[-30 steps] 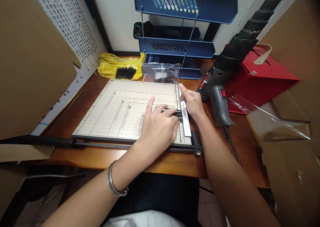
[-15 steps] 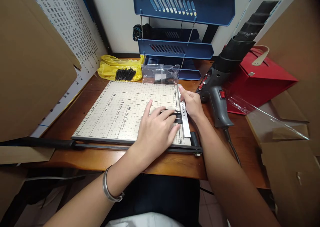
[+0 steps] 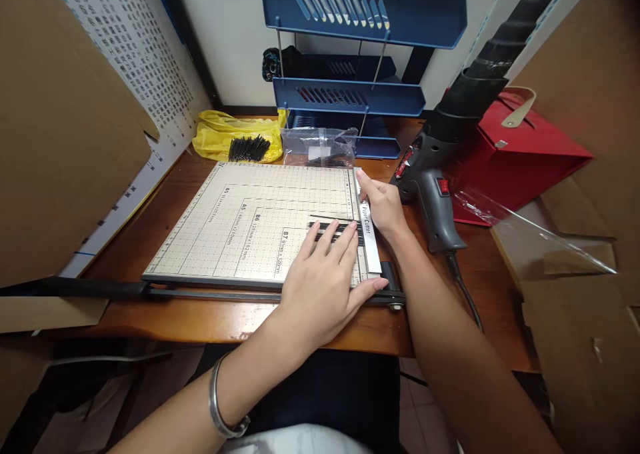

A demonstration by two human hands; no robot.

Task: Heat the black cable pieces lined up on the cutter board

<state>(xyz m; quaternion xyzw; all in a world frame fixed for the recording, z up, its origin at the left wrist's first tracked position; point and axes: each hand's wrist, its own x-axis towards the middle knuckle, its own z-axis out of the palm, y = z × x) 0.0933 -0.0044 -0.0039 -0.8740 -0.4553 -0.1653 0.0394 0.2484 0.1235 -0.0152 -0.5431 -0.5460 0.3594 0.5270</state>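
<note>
A cream paper cutter [image 3: 200, 234] printed with a grid and size marks lies on the desk, its black blade arm [image 3: 215, 295] down along the near edge. Several thin black strips [image 3: 320, 226] rest side by side on the board, their right ends at the white ruler guide [image 3: 371, 244]. My left hand [image 3: 325, 277] lies flat over the strips, fingers stretched out and thumb out toward the guide's lower end. Gripping the cutter's right edge is my right hand [image 3: 383, 204], its thumb on the guide; its other fingertips are partly hidden.
Behind the cutter lie a yellow bag [image 3: 210, 134] with a black bundle of short pieces [image 3: 249, 149] and a clear plastic bag [image 3: 300, 144]. A blue shelf rack [image 3: 350, 94] stands at the back. To the right are a heat gun [image 3: 437, 194], a red box [image 3: 530, 154] and cardboard [image 3: 575, 347].
My left hand has shifted toward me and slightly right, its fingers straightening over the strips, so more of them shows. My right hand has stayed at the cutter's edge.
</note>
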